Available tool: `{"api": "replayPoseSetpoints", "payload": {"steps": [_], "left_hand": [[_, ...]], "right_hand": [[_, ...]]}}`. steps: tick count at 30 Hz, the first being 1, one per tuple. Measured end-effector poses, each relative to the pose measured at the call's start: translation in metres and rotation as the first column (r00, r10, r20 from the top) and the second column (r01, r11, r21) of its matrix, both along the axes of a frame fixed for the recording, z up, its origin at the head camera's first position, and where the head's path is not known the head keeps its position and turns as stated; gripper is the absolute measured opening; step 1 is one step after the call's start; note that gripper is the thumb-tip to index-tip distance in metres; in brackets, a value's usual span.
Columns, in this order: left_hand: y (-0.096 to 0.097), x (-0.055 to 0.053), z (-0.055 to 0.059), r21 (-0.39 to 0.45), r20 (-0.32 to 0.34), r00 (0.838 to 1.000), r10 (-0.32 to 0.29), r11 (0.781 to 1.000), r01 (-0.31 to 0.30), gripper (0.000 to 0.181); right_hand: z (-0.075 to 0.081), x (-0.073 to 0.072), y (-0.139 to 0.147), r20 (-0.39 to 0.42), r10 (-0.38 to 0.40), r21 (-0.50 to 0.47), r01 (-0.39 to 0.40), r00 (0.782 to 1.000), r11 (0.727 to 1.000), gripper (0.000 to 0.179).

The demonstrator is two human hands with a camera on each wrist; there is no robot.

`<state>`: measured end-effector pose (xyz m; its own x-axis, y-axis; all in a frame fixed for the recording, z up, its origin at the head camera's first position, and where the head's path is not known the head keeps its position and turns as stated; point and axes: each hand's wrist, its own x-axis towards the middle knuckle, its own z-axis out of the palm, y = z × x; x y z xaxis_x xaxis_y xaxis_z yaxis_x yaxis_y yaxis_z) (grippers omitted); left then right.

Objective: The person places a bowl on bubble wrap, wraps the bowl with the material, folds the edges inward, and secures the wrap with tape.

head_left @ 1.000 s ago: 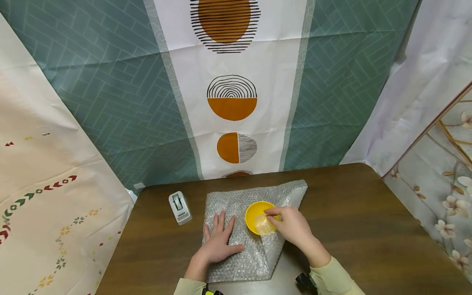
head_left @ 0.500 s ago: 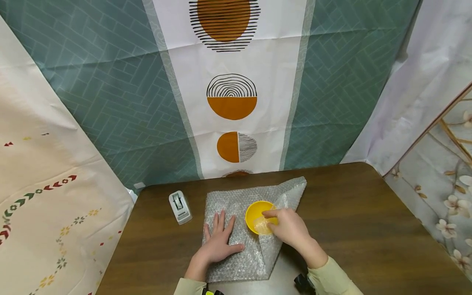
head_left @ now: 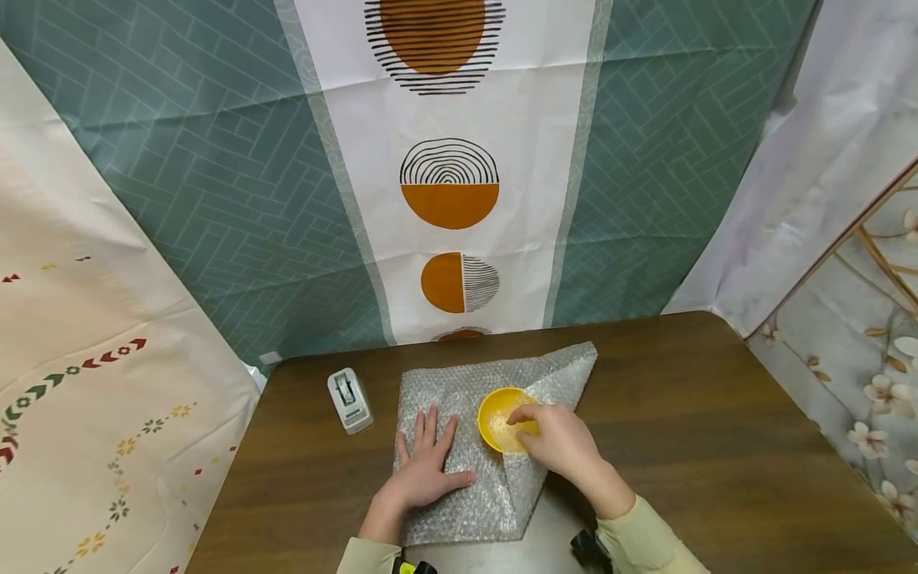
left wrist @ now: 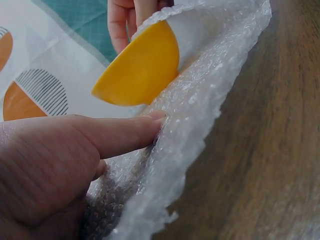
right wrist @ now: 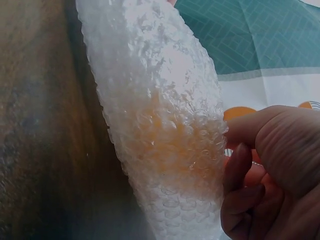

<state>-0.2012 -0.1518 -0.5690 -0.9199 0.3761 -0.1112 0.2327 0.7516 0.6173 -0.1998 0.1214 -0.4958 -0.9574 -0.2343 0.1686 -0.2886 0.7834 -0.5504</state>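
Note:
A yellow bowl [head_left: 492, 413] stands on a sheet of bubble wrap [head_left: 466, 514] laid on the table. My left hand [head_left: 421, 477] lies flat on the sheet with fingers spread, left of the bowl; in the left wrist view its thumb [left wrist: 135, 134] presses the wrap just by the bowl [left wrist: 142, 67]. My right hand [head_left: 562, 446] pinches the edge of the right-hand flap, which is folded up over part of the bowl. In the right wrist view, curled fingers [right wrist: 242, 187] are at the edge of that flap [right wrist: 165, 75], and the bowl's yellow shows through it.
A small white and grey device [head_left: 350, 401] with a slot in its top lies on the brown table [head_left: 688, 414], left of the wrap. A patterned cloth [head_left: 459, 239] hangs behind the table's back edge, with light curtains at both sides.
My right hand has moved slightly left and inward over the bowl, drawing the bubble wrap flap further across it. My left hand has stayed in place on the sheet.

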Motion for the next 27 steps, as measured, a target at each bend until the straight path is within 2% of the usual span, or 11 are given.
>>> {"api": "replayPoseSetpoints", "payload": {"steps": [7, 12, 18, 27], "left_hand": [[0.000, 0.002, 0.004, -0.019, 0.007, 1.000, -0.008, 1.000, 0.008, 0.107], [0.001, 0.002, 0.012, 0.023, -0.002, 1.000, -0.025, 0.999, 0.025, 0.107], [0.000, 0.005, 0.003, 0.015, -0.006, 1.000, -0.007, 1.000, 0.007, 0.108], [-0.003, -0.002, 0.008, 0.008, -0.005, 1.000, -0.007, 1.000, 0.007, 0.102]], "right_hand": [[0.000, 0.002, -0.001, -0.027, 0.030, 0.013, -0.030, 0.999, 0.999, 0.013], [0.004, 0.001, 0.000, -0.042, 0.070, 0.024, -0.069, 0.997, 0.997, 0.010], [0.008, 0.007, 0.001, -0.025, 0.164, 0.039, -0.163, 0.986, 0.986, 0.015], [0.011, 0.006, 0.003, -0.032, 0.228, 0.046, -0.226, 0.973, 0.973, 0.018]]}}
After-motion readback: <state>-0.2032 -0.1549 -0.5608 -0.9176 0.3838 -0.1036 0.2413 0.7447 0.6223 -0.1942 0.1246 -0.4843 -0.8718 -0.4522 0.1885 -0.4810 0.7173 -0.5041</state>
